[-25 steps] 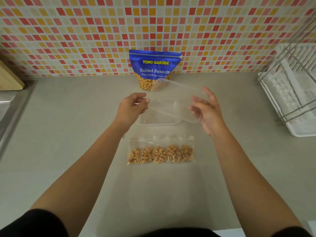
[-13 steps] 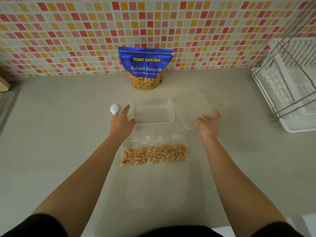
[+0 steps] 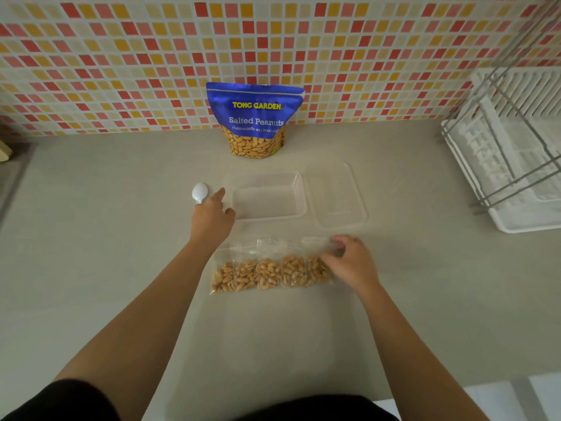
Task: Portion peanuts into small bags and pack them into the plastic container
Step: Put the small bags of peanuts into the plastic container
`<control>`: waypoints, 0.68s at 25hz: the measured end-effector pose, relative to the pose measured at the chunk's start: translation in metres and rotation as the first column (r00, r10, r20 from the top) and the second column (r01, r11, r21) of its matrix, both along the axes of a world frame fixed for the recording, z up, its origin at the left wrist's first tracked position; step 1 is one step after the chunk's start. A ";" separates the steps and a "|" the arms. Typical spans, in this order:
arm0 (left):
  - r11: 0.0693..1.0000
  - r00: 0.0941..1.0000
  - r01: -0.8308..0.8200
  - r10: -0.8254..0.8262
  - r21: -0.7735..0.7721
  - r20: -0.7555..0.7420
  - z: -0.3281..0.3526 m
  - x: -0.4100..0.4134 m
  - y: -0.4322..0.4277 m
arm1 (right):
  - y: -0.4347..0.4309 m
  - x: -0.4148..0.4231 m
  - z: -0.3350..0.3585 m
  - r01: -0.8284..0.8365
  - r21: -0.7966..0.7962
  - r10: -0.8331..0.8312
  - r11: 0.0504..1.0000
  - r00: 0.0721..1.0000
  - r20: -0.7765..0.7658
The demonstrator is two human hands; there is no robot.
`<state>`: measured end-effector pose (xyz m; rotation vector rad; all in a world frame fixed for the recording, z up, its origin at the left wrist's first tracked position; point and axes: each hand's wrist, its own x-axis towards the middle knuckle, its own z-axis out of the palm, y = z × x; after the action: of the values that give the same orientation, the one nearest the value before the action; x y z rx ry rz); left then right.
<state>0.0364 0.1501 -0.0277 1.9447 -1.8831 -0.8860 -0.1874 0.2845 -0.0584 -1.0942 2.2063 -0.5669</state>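
Observation:
A row of several small clear bags of peanuts [image 3: 267, 273] lies on the counter in front of me. My right hand [image 3: 349, 262] rests on the rightmost bag, fingers curled round its top edge. Behind the bags sits the clear plastic container [image 3: 299, 192], with nothing in it, and its lid [image 3: 337, 194] lies flat to its right. My left hand [image 3: 212, 215] rests on the counter by the container's left wall, fingers relaxed and pointing at a white plastic spoon [image 3: 199, 192]. The blue Salted Peanuts pouch [image 3: 255, 120] stands against the tiled wall.
A white dish rack [image 3: 510, 153] with metal wires fills the right side of the counter. A wooden board's corner [image 3: 4, 150] shows at the far left edge. The tiled wall runs along the back.
The lid was lifted off the container and laid flat to its right. My right hand then came back to the rightmost peanut bag. My left hand settled beside the container.

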 end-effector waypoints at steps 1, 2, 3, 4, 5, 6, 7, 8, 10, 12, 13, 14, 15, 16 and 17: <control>1.000 1.000 -0.001 0.000 -0.004 -0.002 0.000 -0.001 0.001 | 0.006 0.006 -0.003 0.025 0.051 -0.025 0.998 1.000 0.004; 1.000 1.000 -0.003 0.003 0.001 -0.005 0.000 -0.002 0.002 | 0.010 0.012 -0.006 0.052 0.057 -0.051 0.997 0.999 -0.013; 1.000 1.000 -0.009 0.009 0.005 -0.009 0.000 -0.003 0.003 | 0.010 0.017 -0.009 0.077 0.043 -0.076 0.996 0.997 -0.031; 1.000 1.000 -0.019 0.019 0.013 -0.013 -0.001 -0.003 0.003 | 0.007 0.020 -0.011 0.102 0.034 -0.101 0.994 0.994 -0.030; 0.999 0.999 -0.026 0.027 0.022 -0.021 -0.002 -0.002 0.003 | 0.004 0.022 -0.010 0.123 0.036 -0.123 0.992 0.992 -0.019; 0.999 0.999 -0.033 0.035 0.034 -0.037 -0.003 -0.002 0.002 | 0.000 0.023 -0.010 0.139 0.048 -0.139 0.989 0.990 -0.008; 0.998 0.997 -0.039 0.041 0.039 -0.060 -0.004 -0.002 0.002 | -0.003 0.025 -0.010 0.147 0.052 -0.147 0.988 0.989 -0.011; 0.998 0.995 -0.047 0.050 0.045 -0.083 -0.004 -0.002 0.001 | -0.005 0.025 -0.012 0.154 0.042 -0.154 0.987 0.988 -0.018; 0.997 0.993 -0.055 0.060 0.049 -0.105 -0.007 -0.001 0.002 | -0.003 0.028 -0.013 0.183 -0.004 -0.183 0.983 0.983 -0.009; 0.997 0.993 -0.057 0.061 0.044 -0.097 -0.007 -0.001 0.003 | 0.003 0.032 -0.012 0.201 -0.099 -0.200 0.975 0.980 0.015; 0.998 0.994 -0.057 0.060 0.038 -0.092 -0.007 -0.002 0.004 | 0.006 0.033 -0.012 0.201 -0.197 -0.196 0.960 0.980 0.045; 0.998 0.994 -0.058 0.061 0.037 -0.087 -0.006 -0.002 0.005 | 0.008 0.035 -0.011 0.207 -0.309 -0.188 0.928 0.978 0.089; 0.998 0.994 -0.056 0.059 0.034 -0.089 -0.006 -0.002 0.005 | 0.008 0.036 -0.008 0.226 -0.404 -0.187 0.886 0.973 0.135; 0.998 0.994 -0.054 0.057 0.035 -0.088 -0.006 -0.002 0.006 | 0.005 0.037 -0.002 0.249 -0.467 -0.185 0.849 0.966 0.178; 0.998 0.995 -0.052 0.055 0.037 -0.086 -0.007 -0.002 0.006 | -0.002 0.039 0.005 0.271 -0.507 -0.182 0.818 0.959 0.219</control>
<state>0.0342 0.1565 -0.0347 1.9341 -1.7694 -0.9775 -0.1487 0.2826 -0.0529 -0.9970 2.0972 -1.3945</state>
